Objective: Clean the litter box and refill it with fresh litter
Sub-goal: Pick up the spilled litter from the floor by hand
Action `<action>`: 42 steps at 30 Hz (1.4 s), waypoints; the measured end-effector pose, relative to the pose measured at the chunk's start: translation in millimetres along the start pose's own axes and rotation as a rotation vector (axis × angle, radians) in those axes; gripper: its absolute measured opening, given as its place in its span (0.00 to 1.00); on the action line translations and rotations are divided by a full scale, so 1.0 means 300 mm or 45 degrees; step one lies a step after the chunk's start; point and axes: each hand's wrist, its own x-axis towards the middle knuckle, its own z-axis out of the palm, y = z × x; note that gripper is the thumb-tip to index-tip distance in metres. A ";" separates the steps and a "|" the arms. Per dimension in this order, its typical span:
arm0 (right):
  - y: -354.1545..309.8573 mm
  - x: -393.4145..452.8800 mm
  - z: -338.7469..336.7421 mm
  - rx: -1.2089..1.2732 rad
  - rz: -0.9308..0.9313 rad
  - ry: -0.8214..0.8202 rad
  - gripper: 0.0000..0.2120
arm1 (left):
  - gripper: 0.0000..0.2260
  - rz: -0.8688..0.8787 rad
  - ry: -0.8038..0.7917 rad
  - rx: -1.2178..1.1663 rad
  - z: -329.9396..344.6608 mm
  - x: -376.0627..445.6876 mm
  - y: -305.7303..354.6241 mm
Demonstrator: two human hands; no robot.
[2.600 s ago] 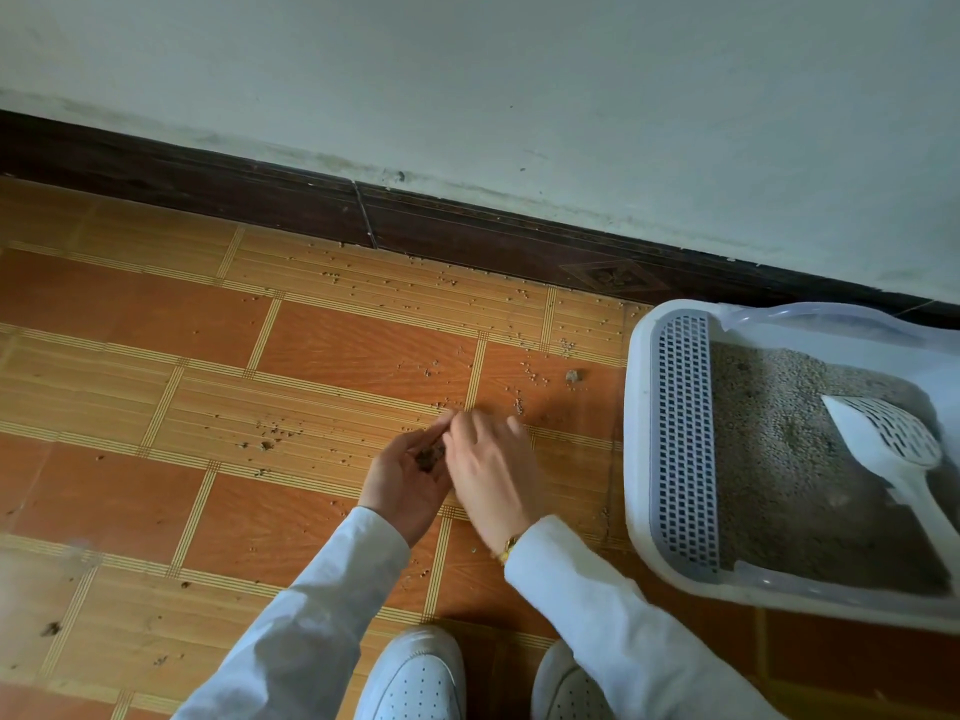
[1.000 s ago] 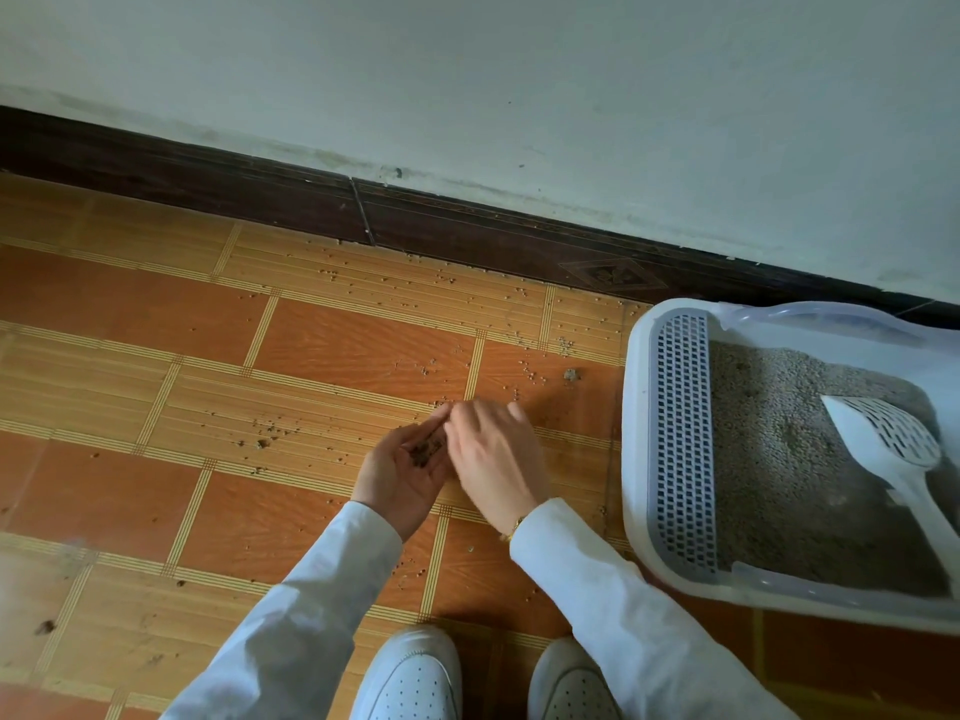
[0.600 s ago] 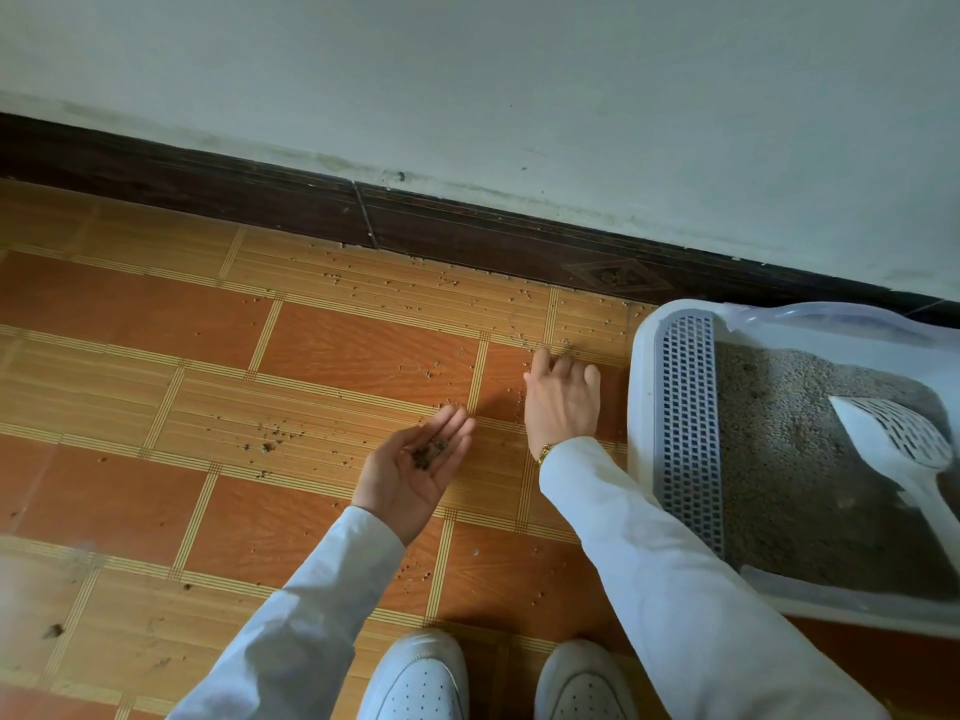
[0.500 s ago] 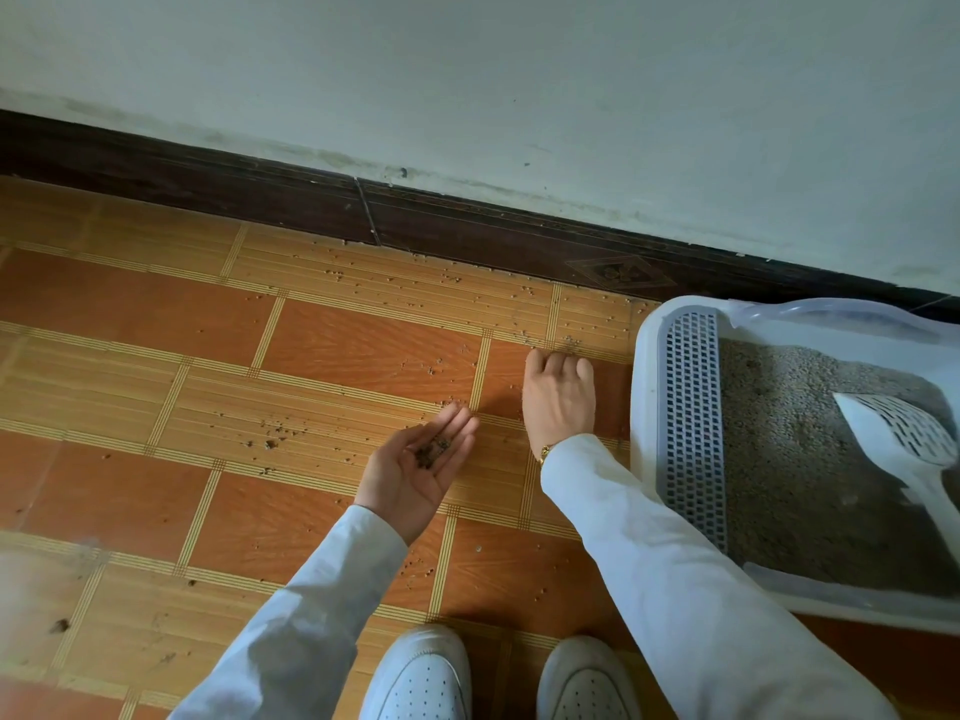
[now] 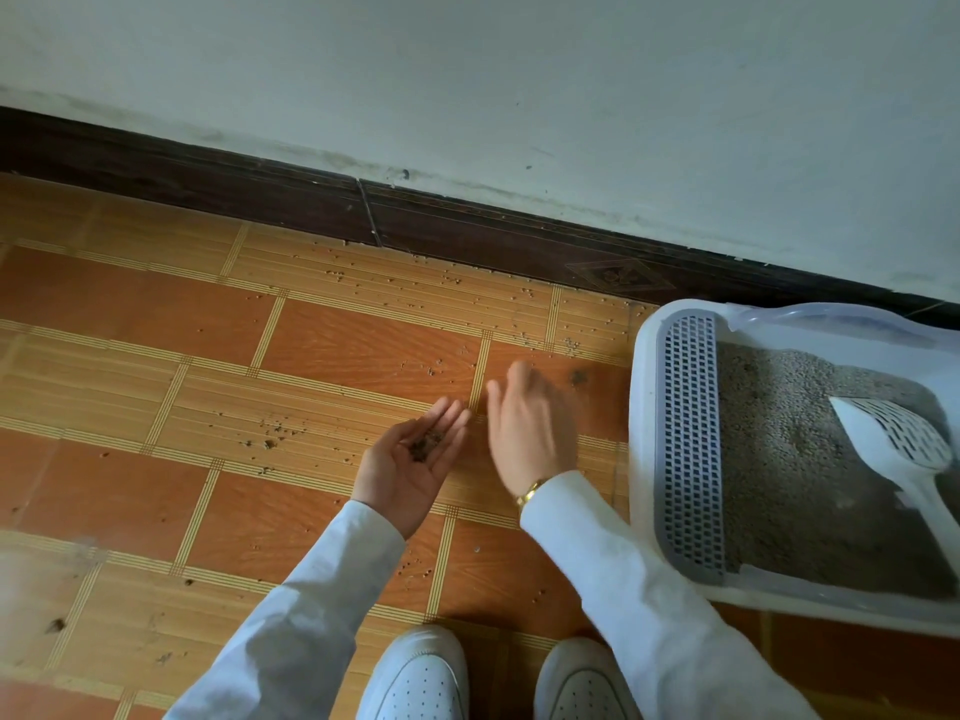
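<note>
Head view, looking down at a floor of orange-brown wood-grain tiles [image 5: 130, 314] crossed by striped tan bands; no brand, label or legible writing shows on any object. Loose litter granules [image 5: 270, 443] lie scattered over the tiles, densest along the dark brown skirting board [image 5: 208, 184] below the pale wall [image 5: 467, 70], with a larger grey clump [image 5: 577, 377] on the tile near the box. Left of centre, the left hand [image 5: 415, 467] is turned palm up, fingers nearly straight and slightly cupped, carrying a small dark pile of collected litter [image 5: 427, 443] in the palm. Just beside it, apart from it, the right hand [image 5: 530, 433] appears back up over the floor, motion-blurred; its fingers seem extended, but whether they pinch anything cannot be told. A gold bracelet [image 5: 531, 492] shows at the right wrist, and both arms wear pale long sleeves [image 5: 311, 615]. Two white perforated shoes [image 5: 415, 678] stand at the lower edge. At the right, the litter box [image 5: 641, 407] rests on the floor near the skirting: a white plastic tray with rounded corners, a grey perforated grid panel [image 5: 688, 439] along its left inner side, and a bed of grey granular litter [image 5: 779, 459] within. A white slotted litter scoop [image 5: 893, 439] lies in the box on the litter, its handle running toward the lower right.
</note>
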 end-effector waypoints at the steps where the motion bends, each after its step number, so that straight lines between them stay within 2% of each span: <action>1: 0.039 0.028 -0.011 -0.104 0.092 -0.021 0.15 | 0.16 -0.013 -0.009 -0.015 -0.003 -0.002 0.004; 4: 0.115 0.066 -0.023 -0.266 0.323 -0.354 0.23 | 0.16 -0.017 -0.024 -0.029 -0.009 -0.006 0.004; 7: 0.118 0.021 0.012 -0.391 0.394 -0.481 0.28 | 0.16 -0.019 -0.014 -0.006 -0.011 -0.006 0.000; 9: 0.101 -0.023 0.043 -0.450 0.386 -0.413 0.24 | 0.16 -0.024 -0.015 0.004 -0.007 -0.010 -0.004; 11: 0.086 -0.056 0.074 -0.510 0.331 -0.205 0.13 | 0.16 -0.023 -0.018 0.012 -0.005 -0.011 -0.006; 13: 0.083 -0.075 0.091 -0.541 0.227 -0.123 0.04 | 0.16 -0.027 -0.016 0.021 -0.006 -0.012 -0.006; 16: 0.080 -0.070 0.074 -0.579 0.135 -0.157 0.05 | 0.16 -0.028 -0.012 0.026 -0.008 -0.011 -0.005; 20: 0.049 -0.052 0.042 -0.485 0.060 -0.081 0.07 | 0.16 -0.027 -0.003 0.037 -0.005 -0.010 -0.012; 24: -0.062 -0.088 -0.004 -0.203 -0.236 -0.044 0.12 | 0.16 0.016 0.058 0.120 0.004 -0.013 -0.027; 26: -0.102 -0.118 -0.008 -0.162 -0.338 -0.029 0.09 | 0.17 0.046 0.089 0.185 0.008 -0.013 -0.031; 30: -0.045 -0.091 0.007 -0.155 -0.166 0.079 0.06 | 0.15 0.017 0.041 0.094 0.006 -0.010 -0.021; 34: 0.066 -0.035 0.053 -0.312 0.037 -0.011 0.12 | 0.15 -0.021 0.001 0.038 -0.002 -0.016 -0.009; 36: 0.085 -0.029 0.082 -0.410 0.034 -0.061 0.13 | 0.15 -0.027 0.004 0.037 -0.007 -0.015 -0.010; 39: 0.083 -0.024 0.112 -0.498 -0.070 -0.020 0.02 | 0.16 -0.033 0.001 0.049 -0.005 -0.015 -0.010; 42: 0.068 -0.021 0.103 -0.534 -0.105 -0.022 0.13 | 0.15 -0.022 -0.002 0.052 -0.002 -0.018 -0.010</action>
